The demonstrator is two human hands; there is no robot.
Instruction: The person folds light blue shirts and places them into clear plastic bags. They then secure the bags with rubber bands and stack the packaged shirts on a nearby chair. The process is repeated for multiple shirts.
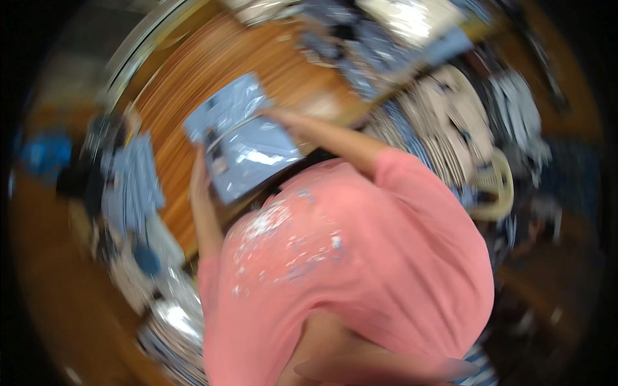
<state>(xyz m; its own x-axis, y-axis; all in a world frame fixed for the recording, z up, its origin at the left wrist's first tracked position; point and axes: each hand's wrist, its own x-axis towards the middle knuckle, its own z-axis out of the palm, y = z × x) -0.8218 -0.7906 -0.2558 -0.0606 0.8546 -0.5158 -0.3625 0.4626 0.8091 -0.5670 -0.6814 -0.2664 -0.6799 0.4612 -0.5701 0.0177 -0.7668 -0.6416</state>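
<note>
Left hand (pixel 199 170) and right hand (pixel 283 119) both hold a blue package (pixel 261 151), the left along its left side and the right at its upper right edge, though motion blur hides how the fingers lie. It sits tilted between them, close to the person's body and over the near part of a worktop (pixel 187 83). Its cloth looks already folded flat into a rough rectangle and covered with clear film; whether the film is closed, I cannot tell. A pale, thin strip crosses the package slantwise, and bright glare shows the film to be smooth and slightly rumpled. More glossy packages (pixel 405 18) lie at the far right, seemingly finished to the same degree, while the beige stack (pixel 444 119) and the blue cloth (pixel 132 186) at the left look bare, so by appearance only part of the cloth is wrapped. The beige layers are soft, matt and thick-edged; the worktop is warm brown with streaked wood grain. A cream plastic thing (pixel 504 186) with a rounded frame stands at the right.
</note>
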